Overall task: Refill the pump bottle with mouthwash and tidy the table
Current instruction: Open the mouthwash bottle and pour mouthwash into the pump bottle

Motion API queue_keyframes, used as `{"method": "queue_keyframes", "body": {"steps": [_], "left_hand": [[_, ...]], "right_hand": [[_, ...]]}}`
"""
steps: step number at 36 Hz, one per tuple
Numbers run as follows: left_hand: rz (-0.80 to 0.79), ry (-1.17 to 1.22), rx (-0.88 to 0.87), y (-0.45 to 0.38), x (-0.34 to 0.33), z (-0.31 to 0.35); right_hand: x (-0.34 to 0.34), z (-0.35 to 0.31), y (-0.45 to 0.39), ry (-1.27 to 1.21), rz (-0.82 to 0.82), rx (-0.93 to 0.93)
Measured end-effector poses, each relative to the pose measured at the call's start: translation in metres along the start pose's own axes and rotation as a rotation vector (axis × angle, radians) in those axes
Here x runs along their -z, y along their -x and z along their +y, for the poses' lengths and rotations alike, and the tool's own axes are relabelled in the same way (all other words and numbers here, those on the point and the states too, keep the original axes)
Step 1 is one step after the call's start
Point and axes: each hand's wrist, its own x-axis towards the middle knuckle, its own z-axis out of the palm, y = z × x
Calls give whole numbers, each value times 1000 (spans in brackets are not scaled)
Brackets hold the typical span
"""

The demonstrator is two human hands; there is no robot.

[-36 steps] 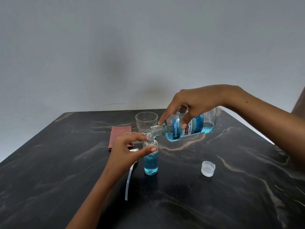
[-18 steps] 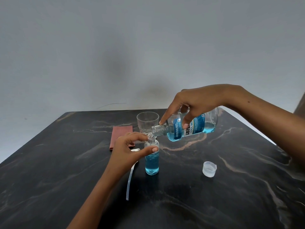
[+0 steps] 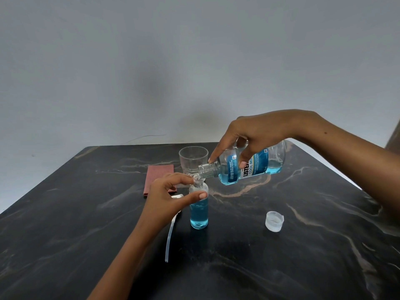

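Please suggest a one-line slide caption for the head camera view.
Right hand tips mouthwash bottle into small pump bottle steadied by left hand; cap set aside.

Black marble-look desk with pale and rust veins. On it: small clear pump bottle upright, part-filled blue; pump head with dip tube lying just left; red cloth and empty glass behind; translucent cap right, mouth up.

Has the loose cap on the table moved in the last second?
No. The cap sits right of the pump bottle, same gap as before; small frame shift matches the table's.
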Motion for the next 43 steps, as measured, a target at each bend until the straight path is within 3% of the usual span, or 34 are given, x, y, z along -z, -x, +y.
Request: {"method": "queue_keyframes", "body": {"steps": [30,43], "left_hand": [[11,-3,-24,0,0,0],[20,-2,-32,1,0,3]], "right_hand": [[0,1,0,-14,-7,-9],[-23,18,9,-240,87,28]]}}
